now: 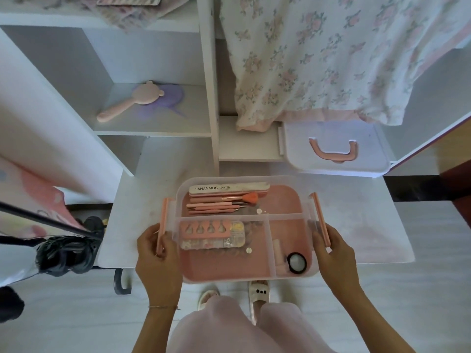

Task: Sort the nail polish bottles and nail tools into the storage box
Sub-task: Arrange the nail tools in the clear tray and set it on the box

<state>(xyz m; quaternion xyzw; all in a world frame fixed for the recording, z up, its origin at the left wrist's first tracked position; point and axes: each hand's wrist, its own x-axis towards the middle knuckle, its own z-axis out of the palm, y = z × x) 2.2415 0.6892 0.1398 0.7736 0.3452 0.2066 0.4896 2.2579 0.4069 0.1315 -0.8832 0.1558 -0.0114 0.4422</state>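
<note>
Two hands held a clear storage box (290, 179) by its sides above a white table (142, 200), seen from the head camera. The left hand (156, 261) was curled round the pink latch (161, 225) on the box's left side; the right hand (335, 256) gripped the matching pink latch (321, 220) on the right side, thumb lying along the wall. The box's inner tray was split into three compartments. The far compartment held a nail file (229, 187) marked "SANANMOG 100/180", with a pink brush (239, 197) and several pink-handled nail tools (216, 207) lying side by side just nearer than it. The near-left compartment held a pink toe separator (204, 228) resting on a clear case of nail decorations (216, 242). The near-right compartment held a pale bottle (279, 253) lying on its side and, just beside it, a round black-rimmed jar (297, 262). Beyond the box lay its white lid (331, 133) with a pink handle (332, 152), partly under a floral cloth (318, 54). On a shelf (153, 123) to the left rested a pink bear-eared hand mirror (132, 101).
</note>
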